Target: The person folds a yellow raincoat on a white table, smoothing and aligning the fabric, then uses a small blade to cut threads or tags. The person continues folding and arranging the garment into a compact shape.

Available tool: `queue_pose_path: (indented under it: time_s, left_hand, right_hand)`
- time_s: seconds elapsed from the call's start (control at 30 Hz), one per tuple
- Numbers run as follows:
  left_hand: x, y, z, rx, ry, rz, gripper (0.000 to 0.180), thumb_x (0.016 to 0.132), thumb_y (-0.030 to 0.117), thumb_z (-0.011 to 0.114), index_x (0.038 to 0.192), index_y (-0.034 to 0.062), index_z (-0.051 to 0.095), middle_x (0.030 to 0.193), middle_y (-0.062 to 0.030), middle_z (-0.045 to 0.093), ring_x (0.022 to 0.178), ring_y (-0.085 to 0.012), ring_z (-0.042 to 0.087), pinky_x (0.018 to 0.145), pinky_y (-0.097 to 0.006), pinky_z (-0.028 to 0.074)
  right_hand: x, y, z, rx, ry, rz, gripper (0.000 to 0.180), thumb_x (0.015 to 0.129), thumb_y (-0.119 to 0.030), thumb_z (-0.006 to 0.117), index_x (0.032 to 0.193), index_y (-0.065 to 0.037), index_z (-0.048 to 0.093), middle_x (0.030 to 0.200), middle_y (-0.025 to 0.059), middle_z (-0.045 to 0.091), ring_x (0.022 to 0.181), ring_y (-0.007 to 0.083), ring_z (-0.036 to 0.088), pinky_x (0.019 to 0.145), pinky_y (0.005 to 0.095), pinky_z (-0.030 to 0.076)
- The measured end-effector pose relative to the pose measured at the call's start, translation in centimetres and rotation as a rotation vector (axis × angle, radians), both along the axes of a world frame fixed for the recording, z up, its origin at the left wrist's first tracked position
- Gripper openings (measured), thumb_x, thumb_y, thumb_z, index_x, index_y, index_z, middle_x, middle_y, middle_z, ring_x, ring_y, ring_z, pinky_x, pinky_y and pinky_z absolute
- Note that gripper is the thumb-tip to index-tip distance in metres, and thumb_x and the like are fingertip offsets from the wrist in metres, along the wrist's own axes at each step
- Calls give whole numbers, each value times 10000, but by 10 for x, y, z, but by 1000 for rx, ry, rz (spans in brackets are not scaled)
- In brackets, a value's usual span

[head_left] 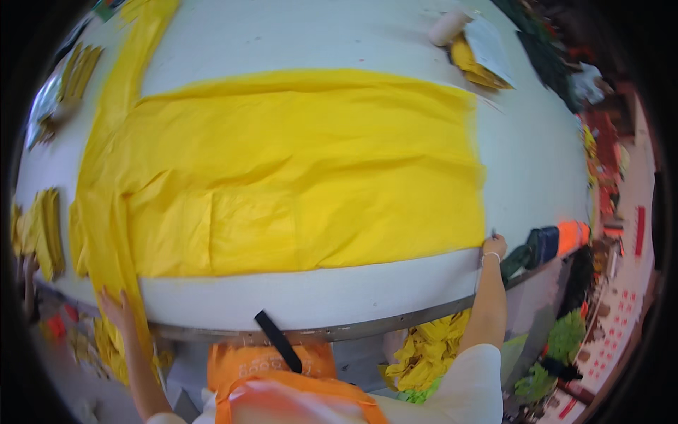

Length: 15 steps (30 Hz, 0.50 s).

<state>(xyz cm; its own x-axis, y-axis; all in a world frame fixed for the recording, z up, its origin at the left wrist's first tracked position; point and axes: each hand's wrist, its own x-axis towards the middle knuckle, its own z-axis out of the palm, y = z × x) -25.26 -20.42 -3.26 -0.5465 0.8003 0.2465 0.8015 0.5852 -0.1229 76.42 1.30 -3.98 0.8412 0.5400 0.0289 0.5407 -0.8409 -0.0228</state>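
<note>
A yellow raincoat [304, 169] of thin sheet material lies spread across the white table [339, 293]. Its body has creases and a patch pocket [253, 230]. One sleeve [131, 247] hangs over the near table edge at the left; another yellow strip stretches to the far left. My left hand [119, 311] rests on the near sleeve, fingers stretched out and apart. By the raincoat's near right corner, my right hand [494, 246] is closed at the table surface. A tiny dark tip shows at its fingers, too small to name.
Folded yellow pieces [48, 233] lie at the left, beside another person's hand [30, 265]. At the far right sit a roll [449, 28] and a yellow packet [474, 62]. Dark and orange bundles [571, 237] line the right edge. Crumpled yellow material [427, 350] lies below the table.
</note>
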Motion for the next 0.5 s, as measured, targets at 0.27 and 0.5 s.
queue_pose_path:
  time_s: [0.27,0.5]
  left_hand:
    - [-19,-25,40,98,-492,493,768,729,522,673,1226,-35,492,1063,-222,616,941,-323,614,818,-406,464]
    - [96,56,158,135,-1727,559,391,877,337,595,1117,34,540,1038,-73,633,884,-163,629,668,-298,515]
  right_hand:
    - [-231,-54,35,574,687,699,283,945,-164,495,1133,43,539,1039,125,597,958,214,577,834,315,465]
    - [-582,-166,65,-126,1956,929,474,882,-159,605,1277,29,424,1146,163,587,1044,194,570,910,323,449]
